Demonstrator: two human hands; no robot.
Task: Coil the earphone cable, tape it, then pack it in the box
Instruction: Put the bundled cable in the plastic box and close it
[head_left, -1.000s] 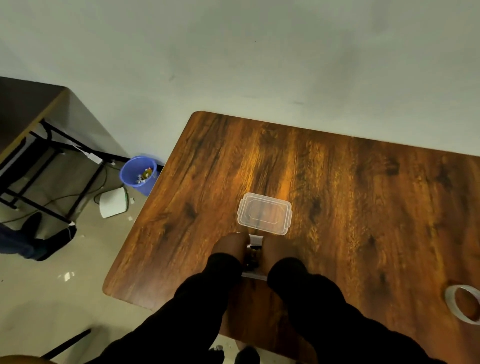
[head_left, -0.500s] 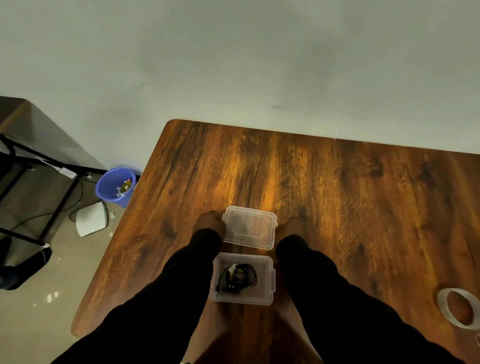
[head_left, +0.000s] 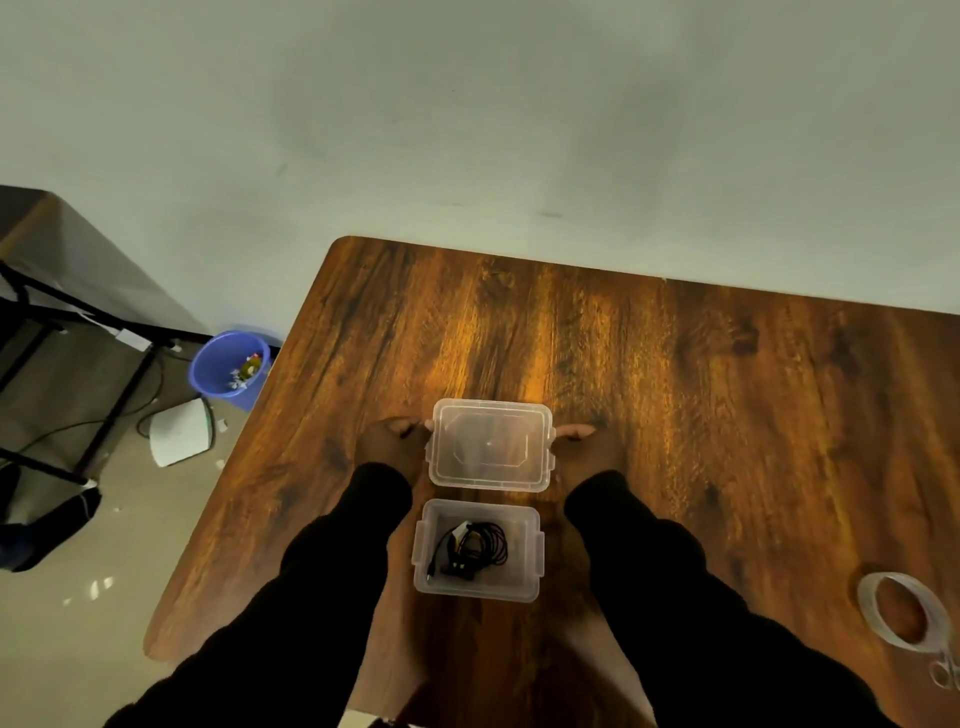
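Note:
A clear plastic box (head_left: 527, 584) stands open on the wooden table near me, between my forearms. Inside it lies the coiled black earphone cable (head_left: 475, 548) with a strip of tape on it. Just beyond the box is its clear lid (head_left: 489, 444). My left hand (head_left: 392, 441) grips the lid's left edge and my right hand (head_left: 582, 441) grips its right edge. Both arms wear black sleeves.
A roll of clear tape (head_left: 901, 610) lies at the table's right near edge, with metal scissors (head_left: 948, 678) partly cut off beside it. Left of the table, on the floor, stand a blue bin (head_left: 228, 369), a white device and a black-framed desk.
A second ago both hands were close together at the box with the cable. They have since spread apart and moved forward onto the lid's two sides; the open box with the cable now shows.

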